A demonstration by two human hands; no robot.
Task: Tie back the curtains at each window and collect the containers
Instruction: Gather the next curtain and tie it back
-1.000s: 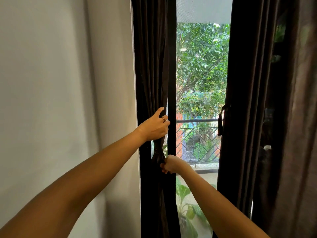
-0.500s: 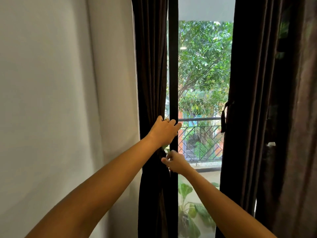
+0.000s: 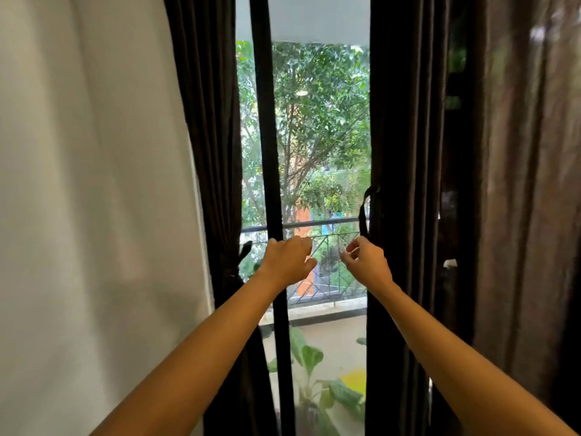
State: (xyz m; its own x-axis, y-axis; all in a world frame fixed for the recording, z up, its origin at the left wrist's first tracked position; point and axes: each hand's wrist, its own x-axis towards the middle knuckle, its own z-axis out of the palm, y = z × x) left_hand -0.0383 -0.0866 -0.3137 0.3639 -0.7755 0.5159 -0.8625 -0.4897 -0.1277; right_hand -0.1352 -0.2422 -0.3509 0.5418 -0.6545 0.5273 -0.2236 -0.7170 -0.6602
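A white wall (image 3: 94,184) fills the left of the view, and beside it stands a tall window (image 3: 320,136) with a dark vertical frame bar (image 3: 267,152) running down its glass. Dark brown curtains hang at both edges of the window. The right curtain (image 3: 405,136) falls straight and loose along the right edge, with a paler brown panel (image 3: 534,215) further right. The left curtain (image 3: 207,121) hangs against the wall and is gathered in at mid-height, where a dark tie (image 3: 232,273) is knotted round it. Through the glass show a leafy tree, a balcony railing (image 3: 327,225) and a broad-leaved plant (image 3: 311,357) lower down. Both bare arms reach forward into the gap between the curtains. The left hand (image 3: 287,261) hovers in front of the frame bar, just right of the knotted tie, its fingers loosely curled and holding nothing. The right hand (image 3: 366,262) is near the inner edge of the right curtain, fingers relaxed and partly bent, with nothing in its grasp. Just above it a dark tie-back loop (image 3: 364,212) hangs down along that curtain's edge, apart from the fingers.
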